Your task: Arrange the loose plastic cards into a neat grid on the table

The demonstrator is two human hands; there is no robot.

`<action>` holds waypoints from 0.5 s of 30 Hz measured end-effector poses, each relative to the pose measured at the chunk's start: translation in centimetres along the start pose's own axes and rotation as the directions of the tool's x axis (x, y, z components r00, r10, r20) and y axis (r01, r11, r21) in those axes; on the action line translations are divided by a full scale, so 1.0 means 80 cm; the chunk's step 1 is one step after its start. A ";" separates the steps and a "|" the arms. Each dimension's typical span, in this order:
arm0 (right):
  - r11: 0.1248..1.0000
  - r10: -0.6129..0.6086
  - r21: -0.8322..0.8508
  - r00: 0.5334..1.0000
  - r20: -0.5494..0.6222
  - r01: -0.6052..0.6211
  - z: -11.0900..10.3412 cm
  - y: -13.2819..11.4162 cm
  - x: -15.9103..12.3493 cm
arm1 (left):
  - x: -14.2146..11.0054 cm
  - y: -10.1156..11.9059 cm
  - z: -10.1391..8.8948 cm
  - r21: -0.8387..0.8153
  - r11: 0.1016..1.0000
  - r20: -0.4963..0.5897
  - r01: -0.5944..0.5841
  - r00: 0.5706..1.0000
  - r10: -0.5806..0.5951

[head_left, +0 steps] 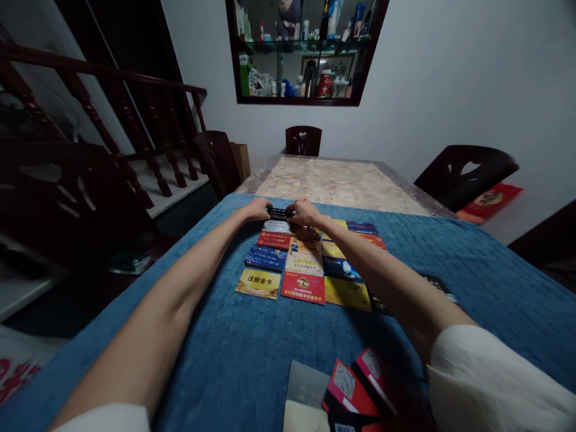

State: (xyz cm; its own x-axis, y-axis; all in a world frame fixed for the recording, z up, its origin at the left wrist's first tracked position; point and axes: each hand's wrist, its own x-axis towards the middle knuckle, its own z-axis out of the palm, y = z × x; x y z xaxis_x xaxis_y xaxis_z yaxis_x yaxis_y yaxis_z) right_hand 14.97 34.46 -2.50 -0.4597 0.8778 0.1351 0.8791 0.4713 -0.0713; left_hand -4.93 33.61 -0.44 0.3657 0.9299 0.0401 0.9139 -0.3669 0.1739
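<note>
Both my hands are stretched out to the far end of several rows of plastic cards. A black card (279, 213) with pale print lies between them. The fingers of my left hand (258, 209) pinch its left edge, and those of my right hand (305, 212) are closed at its right edge. Just nearer lies a silver card (276, 227), then a red card (273, 240), a blue card (265, 257) and a gold card (258, 283) in one column. To the right are a red card (303, 288) and a yellow card (347, 293). My right forearm hides part of the rows.
A blue cloth (216, 360) covers the near part of the table, with patterned tabletop (333, 177) beyond. Loose red cards (346, 387) and a grey card (306, 384) lie near me. Chairs (303, 140) stand around; a wooden railing (112, 72) runs at left.
</note>
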 end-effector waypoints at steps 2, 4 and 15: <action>1.000 0.006 -0.003 1.000 0.018 -0.006 0.000 -0.001 0.001 | 0.002 -0.001 0.001 -0.002 1.000 0.008 0.010 1.000 -0.010; 1.000 0.010 -0.003 0.999 0.039 -0.010 -0.001 -0.002 0.001 | 0.003 -0.002 0.002 -0.002 1.000 0.020 0.016 1.000 -0.016; 0.999 0.037 0.001 0.995 0.092 -0.038 -0.009 -0.009 -0.004 | 0.004 -0.005 0.004 -0.008 1.000 0.054 -0.022 0.998 0.023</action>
State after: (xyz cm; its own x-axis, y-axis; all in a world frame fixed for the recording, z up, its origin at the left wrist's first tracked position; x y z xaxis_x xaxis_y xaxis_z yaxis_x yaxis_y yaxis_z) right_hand 14.58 33.74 -1.82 -0.4362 0.8989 0.0406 0.8957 0.4381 -0.0768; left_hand -5.15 34.04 -0.82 0.3953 0.9185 -0.0096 0.9041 -0.3873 0.1806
